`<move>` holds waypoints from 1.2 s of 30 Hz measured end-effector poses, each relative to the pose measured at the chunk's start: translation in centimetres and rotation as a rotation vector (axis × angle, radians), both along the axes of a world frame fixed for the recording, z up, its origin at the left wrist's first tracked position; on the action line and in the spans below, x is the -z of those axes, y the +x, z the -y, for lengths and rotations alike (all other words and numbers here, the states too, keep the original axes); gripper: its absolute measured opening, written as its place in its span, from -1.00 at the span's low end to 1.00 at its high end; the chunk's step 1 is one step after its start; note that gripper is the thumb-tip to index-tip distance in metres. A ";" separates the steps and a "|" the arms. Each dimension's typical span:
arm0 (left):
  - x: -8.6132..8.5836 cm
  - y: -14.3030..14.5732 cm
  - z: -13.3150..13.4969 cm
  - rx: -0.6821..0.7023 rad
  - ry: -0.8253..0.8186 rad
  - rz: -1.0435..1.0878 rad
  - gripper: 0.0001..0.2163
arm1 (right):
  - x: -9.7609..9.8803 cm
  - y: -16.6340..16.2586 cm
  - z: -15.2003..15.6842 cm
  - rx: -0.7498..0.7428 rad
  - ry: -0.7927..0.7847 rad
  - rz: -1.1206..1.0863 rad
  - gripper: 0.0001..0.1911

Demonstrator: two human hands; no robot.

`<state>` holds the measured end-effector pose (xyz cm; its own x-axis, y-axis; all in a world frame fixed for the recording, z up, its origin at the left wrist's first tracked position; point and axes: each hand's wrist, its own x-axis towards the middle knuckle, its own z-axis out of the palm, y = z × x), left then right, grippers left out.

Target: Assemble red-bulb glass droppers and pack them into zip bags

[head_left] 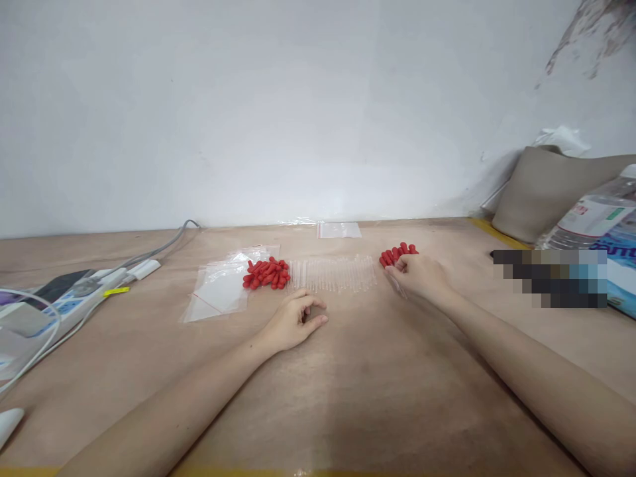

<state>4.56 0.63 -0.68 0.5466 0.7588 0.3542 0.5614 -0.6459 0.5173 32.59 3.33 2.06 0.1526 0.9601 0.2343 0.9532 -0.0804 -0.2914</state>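
Note:
A row of thin clear dropper tubes (pixel 335 275) lies side by side in the middle of the table. At its left end is a heap of loose red rubber bulbs (pixel 267 273). My left hand (pixel 298 321) rests on the table just in front of the row, holding nothing, its fingers loosely curved and the thumb apart. To the right of the row lie several red-topped droppers (pixel 399 254). There my right hand (pixel 416 275) is closed in a pinch on a dropper (pixel 397 286), whose clear tube shows below the fingers; its top is partly hidden.
Clear zip bags (pixel 216 291) lie left of the bulbs, another bag (pixel 339 230) near the wall. A power strip (pixel 74 305) with cables is at the left. On the right stand a grey-brown bin (pixel 531 192), a plastic bottle (pixel 586 215) and a blue-white pack (pixel 621 271).

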 end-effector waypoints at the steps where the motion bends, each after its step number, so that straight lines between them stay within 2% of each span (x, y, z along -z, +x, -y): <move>1: 0.0 0.0 0.0 0.000 0.002 0.000 -0.84 | 0.1 -0.2 0.0 -0.004 0.017 0.006 -0.68; 5: 0.0 0.0 0.0 0.004 -0.005 0.004 -0.85 | 0.3 -1.4 -0.6 -0.052 0.025 0.054 -0.67; 11: -0.1 0.1 0.2 -0.003 -0.014 0.007 -0.85 | -0.1 -3.2 -3.3 0.021 -0.191 0.135 -0.74; 14: -0.1 0.0 0.2 0.000 -0.016 0.010 -0.86 | 0.0 -3.4 -4.2 0.028 -0.236 0.141 -0.77; 19: 0.0 0.1 0.1 0.006 -0.008 0.010 -0.86 | 0.4 -3.4 -3.9 0.035 -0.237 0.154 -0.79; 23: 0.0 0.3 0.6 -0.004 0.011 0.029 -0.85 | -0.1 -3.3 -3.3 0.014 -0.224 0.160 -0.82; 25: -0.7 0.0 0.4 -0.081 0.099 0.063 -0.85 | -0.5 -3.2 -2.8 -0.012 -0.213 0.163 -0.80; 27: -2.1 -1.0 -0.6 -0.226 0.215 0.082 -0.80 | -0.8 -3.0 -1.9 -0.072 -0.173 0.162 -0.74; 29: -4.1 -2.6 -2.4 -0.399 0.259 0.061 -0.73 | -0.7 -2.8 -0.4 -0.199 -0.118 0.147 -0.71; 31: -6.3 -4.4 -5.1 -0.571 0.249 -0.080 -0.77 | -0.4 -2.8 1.5 -0.371 -0.053 0.146 -0.74; 33: -8.0 -5.8 -8.0 -0.706 0.042 -0.313 -0.81 | 0.2 -3.0 3.3 -0.487 0.008 0.194 -0.77; 36: -9.2 -6.2 -12.0 -0.781 -0.126 -0.447 -0.82 | 1.0 -3.6 4.9 -0.529 0.062 0.299 -0.79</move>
<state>-1.65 12.63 8.48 -0.0734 0.9898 0.1222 0.9811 0.0496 0.1872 29.02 -1.57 1.05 -0.4223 0.8710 0.2510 0.9004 0.4350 0.0056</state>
